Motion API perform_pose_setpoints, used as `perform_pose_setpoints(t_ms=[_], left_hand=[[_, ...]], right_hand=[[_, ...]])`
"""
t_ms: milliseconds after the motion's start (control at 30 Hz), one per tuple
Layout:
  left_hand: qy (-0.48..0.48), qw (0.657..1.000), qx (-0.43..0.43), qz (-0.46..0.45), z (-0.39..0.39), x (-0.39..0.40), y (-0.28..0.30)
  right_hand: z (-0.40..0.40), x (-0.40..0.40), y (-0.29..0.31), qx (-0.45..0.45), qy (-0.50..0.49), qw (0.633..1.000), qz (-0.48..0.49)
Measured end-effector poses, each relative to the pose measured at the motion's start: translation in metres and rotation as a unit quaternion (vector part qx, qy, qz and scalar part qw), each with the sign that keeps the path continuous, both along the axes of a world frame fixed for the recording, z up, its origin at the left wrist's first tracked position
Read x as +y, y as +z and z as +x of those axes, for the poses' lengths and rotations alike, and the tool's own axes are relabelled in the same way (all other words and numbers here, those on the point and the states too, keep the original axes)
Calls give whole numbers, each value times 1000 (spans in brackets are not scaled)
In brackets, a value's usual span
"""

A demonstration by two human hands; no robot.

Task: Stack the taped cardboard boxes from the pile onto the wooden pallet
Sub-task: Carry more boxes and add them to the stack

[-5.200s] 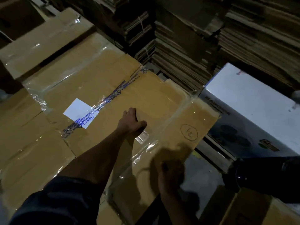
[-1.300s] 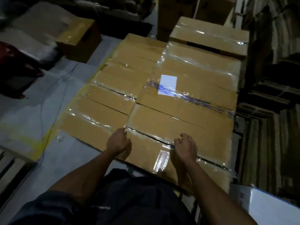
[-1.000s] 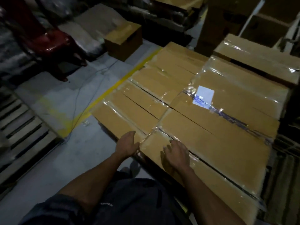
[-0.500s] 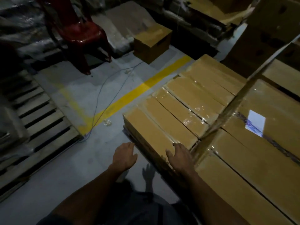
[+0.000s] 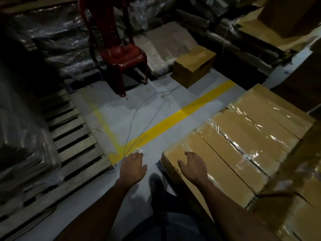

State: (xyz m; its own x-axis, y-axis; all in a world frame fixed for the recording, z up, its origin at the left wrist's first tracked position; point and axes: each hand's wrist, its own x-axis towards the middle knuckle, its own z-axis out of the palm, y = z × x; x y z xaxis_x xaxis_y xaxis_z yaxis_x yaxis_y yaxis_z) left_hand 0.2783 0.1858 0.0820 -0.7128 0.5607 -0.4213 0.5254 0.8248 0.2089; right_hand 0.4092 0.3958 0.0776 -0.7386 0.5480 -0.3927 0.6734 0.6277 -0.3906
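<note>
Both hands are empty just now. The left hand (image 5: pixel 132 166) hangs at about 6 o'clock over bare floor, fingers relaxed and spread, gripping nothing; the right hand (image 5: pixel 192 166) sits just right of it, fingers loosely extended over the near corner of the taped cardboard boxes (image 5: pixel 243 145) — touching or just above, can't tell in this light. Those boxes fill the 3-to-5 o'clock side, laid flat side by side w/ glossy clear tape across the seams. The wooden pallet (image 5: pixel 73 146) lies at 8–9 o'clock, slats bare where visible, well apart from the boxes across a strip of grey floor w/ a yellow line (image 5: pixel 173 119). Main risk, as I read it: a thin cable (image 5: pixel 144 117) runs from 12 o'clock down to a spot right by the left hand, straight across the carry path — a foot could snag on it w/ a box blocking the view down. Slick tape could let a box slide out of the grip, and the dim light makes pallet gaps hard to judge. A red plastic chair (image 5: pixel 121 54) and a small brown box (image 5: pixel 192 65) sit around 12 o'clock, prob. out of the way.
</note>
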Motion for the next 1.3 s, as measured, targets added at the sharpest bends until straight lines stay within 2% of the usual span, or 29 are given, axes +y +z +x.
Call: perform_pose_setpoints(t_ms=[267,433,567,833,1000,1300], left_hand=[[36,999,23,13,-147,49,8],[53,996,40,61,-226,82,19],[41,998,24,46,-293,108,18],[-79,996,17,22,-464,175,-15],[-151,988,-5,11,-569,219,-12],[-241,970,-18,-10,-672,323,5]], right_hand=[[-149,56,-5,3,21,1000,2],[-230,86,7,11,26,1000,10],[-286,106,5,5,13,1000,15],[-407,140,-26,-11,-87,996,33],[-488,153,-13,-23,-169,985,24],[-564,218,5,-12,-281,959,20]])
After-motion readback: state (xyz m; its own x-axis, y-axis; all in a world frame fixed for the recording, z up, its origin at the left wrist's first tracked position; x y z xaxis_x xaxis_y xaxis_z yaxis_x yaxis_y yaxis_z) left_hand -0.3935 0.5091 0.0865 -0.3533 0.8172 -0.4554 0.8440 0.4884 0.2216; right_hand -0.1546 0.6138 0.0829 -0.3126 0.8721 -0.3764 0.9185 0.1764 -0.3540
